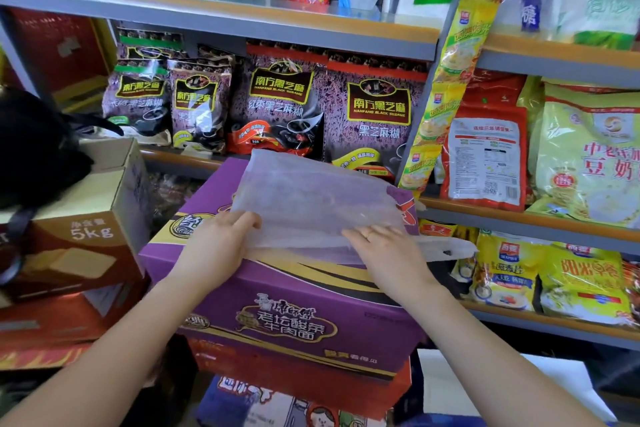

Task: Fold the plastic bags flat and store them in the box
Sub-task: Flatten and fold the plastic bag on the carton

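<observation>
Left hand [221, 246]: fingers curled over near-left edge of thin translucent white plastic bag [311, 204], thumb tucked under, gripping it. Right hand [388, 253]: fingers straight, lying flat on bag's near-right part, pressing it down; ring on one finger. Bag lies spread on top of purple cardboard noodle carton [298, 315], far edge lifted a bit, one handle [446, 248] hanging off carton's right side. Carton sits on red box [311, 381]. Brown "5kg" cardboard box [86, 218] to left w/ black bag [34, 149] on it. Behind: grey metal shelves [242, 21] w/ sesame-paste packets [277, 104].
</observation>
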`<state>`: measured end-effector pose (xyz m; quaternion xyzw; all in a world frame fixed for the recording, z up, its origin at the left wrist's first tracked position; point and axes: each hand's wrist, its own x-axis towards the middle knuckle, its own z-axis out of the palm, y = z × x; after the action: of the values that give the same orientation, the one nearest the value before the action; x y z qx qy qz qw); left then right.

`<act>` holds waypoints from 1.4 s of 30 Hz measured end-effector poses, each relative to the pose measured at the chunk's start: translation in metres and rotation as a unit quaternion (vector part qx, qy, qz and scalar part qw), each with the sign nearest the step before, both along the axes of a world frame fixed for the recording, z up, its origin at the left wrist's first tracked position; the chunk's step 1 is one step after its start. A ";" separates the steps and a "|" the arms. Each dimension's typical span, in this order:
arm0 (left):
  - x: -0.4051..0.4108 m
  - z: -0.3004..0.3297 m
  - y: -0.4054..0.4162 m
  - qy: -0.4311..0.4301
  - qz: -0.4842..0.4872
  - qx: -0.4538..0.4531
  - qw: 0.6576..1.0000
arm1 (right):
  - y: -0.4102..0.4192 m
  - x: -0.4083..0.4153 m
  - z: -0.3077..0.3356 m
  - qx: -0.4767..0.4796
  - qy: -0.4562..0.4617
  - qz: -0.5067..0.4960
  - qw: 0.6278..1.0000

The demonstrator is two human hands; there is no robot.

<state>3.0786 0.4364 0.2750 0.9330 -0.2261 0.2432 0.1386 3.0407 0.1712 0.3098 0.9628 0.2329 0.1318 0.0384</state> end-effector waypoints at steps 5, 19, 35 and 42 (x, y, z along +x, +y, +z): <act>-0.003 0.007 0.028 0.056 -0.070 0.056 0.994 | -0.019 -0.001 0.001 -0.004 0.070 -0.006 0.998; 0.007 0.004 -0.012 0.211 0.003 0.115 0.971 | 0.062 0.017 -0.027 0.048 0.184 -0.030 0.981; 0.100 0.016 -0.007 0.156 -0.019 0.104 0.982 | 0.090 0.095 0.006 0.093 0.127 -0.065 0.985; 0.107 0.006 0.015 0.227 0.003 0.153 0.962 | 0.057 0.128 -0.025 0.044 0.200 -0.142 0.968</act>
<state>3.1856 0.4516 0.2808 0.9745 -0.2201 -0.0119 0.0410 3.1686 0.2287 0.2849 0.9936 0.0904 -0.0599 -0.0328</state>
